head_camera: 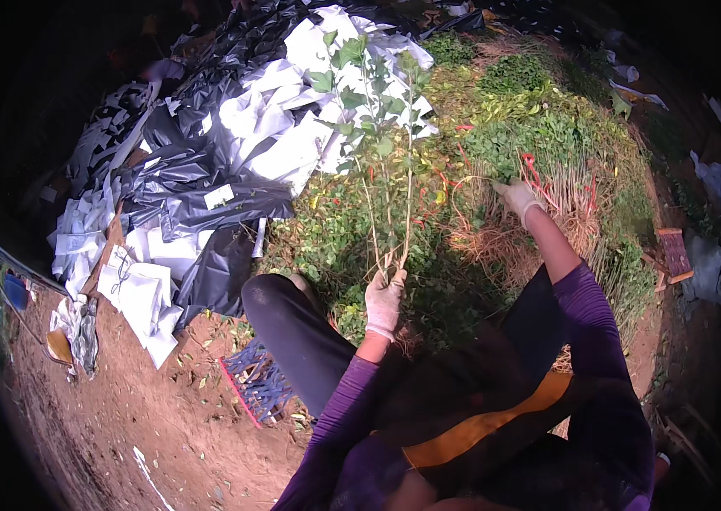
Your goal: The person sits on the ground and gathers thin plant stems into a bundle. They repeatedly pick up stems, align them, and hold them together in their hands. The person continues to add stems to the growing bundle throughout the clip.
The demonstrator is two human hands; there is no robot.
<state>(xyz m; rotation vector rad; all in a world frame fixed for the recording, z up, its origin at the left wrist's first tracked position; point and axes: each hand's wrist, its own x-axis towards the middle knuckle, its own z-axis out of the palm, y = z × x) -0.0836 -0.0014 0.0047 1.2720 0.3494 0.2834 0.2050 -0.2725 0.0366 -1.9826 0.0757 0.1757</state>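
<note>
My left hand [385, 303], in a pale glove, is closed around the lower stems of a few leafy saplings [388, 211], which stand upright above the fist. Some fine roots show below that hand. Farther out on the right, my gloved right hand [517, 198] reaches to the edge of a pile of bare-stemmed seedlings [568, 182]. Red ties [532, 167] lie around the stems beside its fingers. A thin stem runs up to the fingertips, but whether they grip it is unclear. Tangled brown roots [491, 246] spread just below this hand.
White sheeting [284, 121] and black plastic film [226, 207] are heaped at the left. Cut greenery [309, 236] covers the ground before my knees. A stool with blue webbing [258, 383] stands on bare soil by my left leg; a small wooden stool [675, 255] is at right.
</note>
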